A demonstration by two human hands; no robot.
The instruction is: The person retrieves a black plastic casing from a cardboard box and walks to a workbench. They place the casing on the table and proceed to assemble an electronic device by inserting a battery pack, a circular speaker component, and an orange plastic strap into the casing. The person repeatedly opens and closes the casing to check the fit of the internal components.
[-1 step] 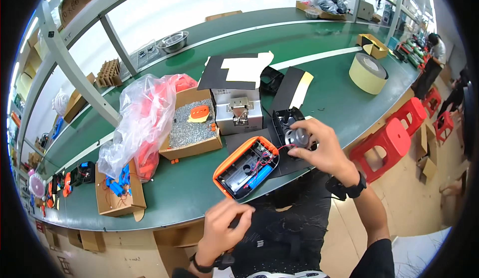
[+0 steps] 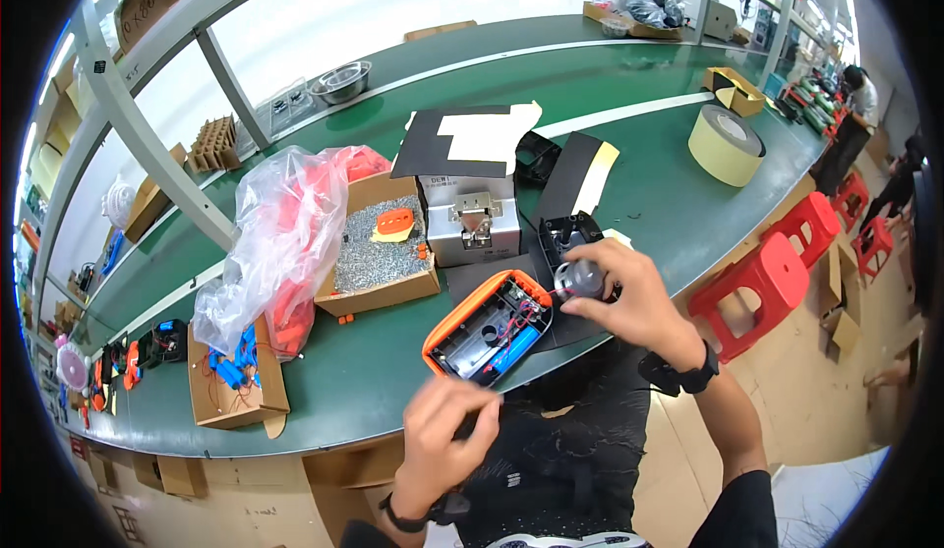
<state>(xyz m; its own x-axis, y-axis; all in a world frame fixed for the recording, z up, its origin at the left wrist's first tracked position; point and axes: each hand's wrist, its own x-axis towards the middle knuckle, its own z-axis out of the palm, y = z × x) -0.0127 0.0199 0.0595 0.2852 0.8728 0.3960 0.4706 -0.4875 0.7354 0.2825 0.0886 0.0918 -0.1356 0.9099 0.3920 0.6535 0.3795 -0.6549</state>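
My right hand point(image 2: 639, 297) pinches a round dark speaker point(image 2: 582, 279) between thumb and fingers, tilted on its side. Thin wires run from the speaker to an orange-rimmed black housing point(image 2: 489, 328) lying open on the bench. Inside that housing sit a blue cylindrical battery point(image 2: 511, 350) and red wires. Behind the speaker is a black plastic housing part point(image 2: 570, 231), partly covered by my hand. My left hand point(image 2: 442, 438) hovers at the bench edge just below the orange-rimmed housing, fingers curled and thumb near the index tip; anything between them is too small to tell.
A metal screw feeder point(image 2: 472, 233) stands behind the housing. Left of it are a carton of screws point(image 2: 379, 263), a plastic bag of red-orange parts point(image 2: 295, 214) and a box of blue batteries point(image 2: 236, 401). A tape roll point(image 2: 726, 145) sits right; red stools point(image 2: 757, 292) stand beyond.
The speaker has been tipped up onto its side in my right hand and drawn slightly toward me. The orange-rimmed housing has shifted very slightly. My left hand stays nearly in place.
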